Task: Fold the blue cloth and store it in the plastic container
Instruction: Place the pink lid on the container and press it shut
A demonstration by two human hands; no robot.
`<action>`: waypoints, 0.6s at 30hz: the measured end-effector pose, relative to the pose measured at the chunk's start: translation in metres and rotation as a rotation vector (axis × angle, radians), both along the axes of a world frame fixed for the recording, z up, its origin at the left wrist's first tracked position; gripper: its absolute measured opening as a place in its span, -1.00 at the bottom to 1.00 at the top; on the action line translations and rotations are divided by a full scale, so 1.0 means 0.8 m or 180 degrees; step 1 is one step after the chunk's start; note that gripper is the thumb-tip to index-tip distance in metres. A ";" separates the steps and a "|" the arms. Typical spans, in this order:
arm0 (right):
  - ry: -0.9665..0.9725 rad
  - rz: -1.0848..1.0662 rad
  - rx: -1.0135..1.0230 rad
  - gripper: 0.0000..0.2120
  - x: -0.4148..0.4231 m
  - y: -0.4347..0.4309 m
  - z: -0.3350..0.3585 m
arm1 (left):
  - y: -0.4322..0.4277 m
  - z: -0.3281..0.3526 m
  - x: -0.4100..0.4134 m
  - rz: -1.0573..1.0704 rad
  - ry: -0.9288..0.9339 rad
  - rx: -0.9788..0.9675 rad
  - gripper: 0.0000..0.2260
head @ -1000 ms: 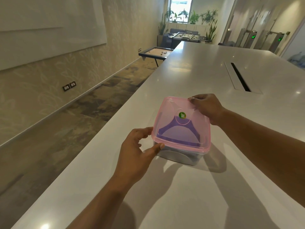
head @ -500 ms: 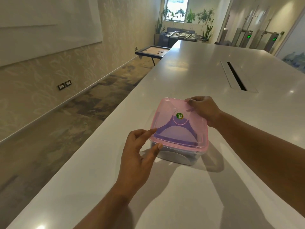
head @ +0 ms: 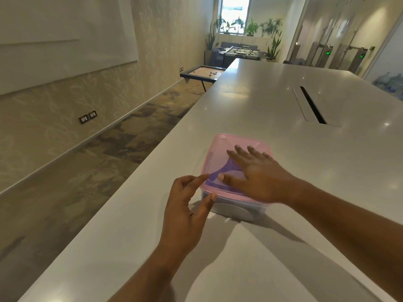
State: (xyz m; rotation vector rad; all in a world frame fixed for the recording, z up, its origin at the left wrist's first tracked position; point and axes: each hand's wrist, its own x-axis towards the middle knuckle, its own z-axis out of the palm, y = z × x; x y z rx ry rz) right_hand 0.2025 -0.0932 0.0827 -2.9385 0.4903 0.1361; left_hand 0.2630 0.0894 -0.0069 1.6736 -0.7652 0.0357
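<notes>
The plastic container (head: 234,211) stands near the left edge of a long white table (head: 250,105), with its translucent pink lid (head: 218,149) on top. The blue cloth (head: 214,178) shows as a purple shape through the lid. My right hand (head: 254,174) lies flat on the lid, palm down, fingers spread. At the container's near left corner my left hand (head: 187,205) hovers with loose, parted fingers, its fingertips close to the lid's edge, holding nothing.
The table's left edge runs close beside the container, with patterned floor below. A long cable slot (head: 313,105) is set in the tabletop to the far right. A small game table (head: 201,74) and a foosball table (head: 239,51) stand beyond the far end.
My right hand left the lid's far corner and now lies flat across its top. My left hand let go of the near corner and opened. The view shifted slightly.
</notes>
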 end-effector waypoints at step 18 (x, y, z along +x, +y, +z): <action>-0.0769 -0.0034 -0.0261 0.06 -0.017 0.018 -0.014 | -0.003 -0.003 0.002 0.0037 -0.0113 -0.0035 -0.59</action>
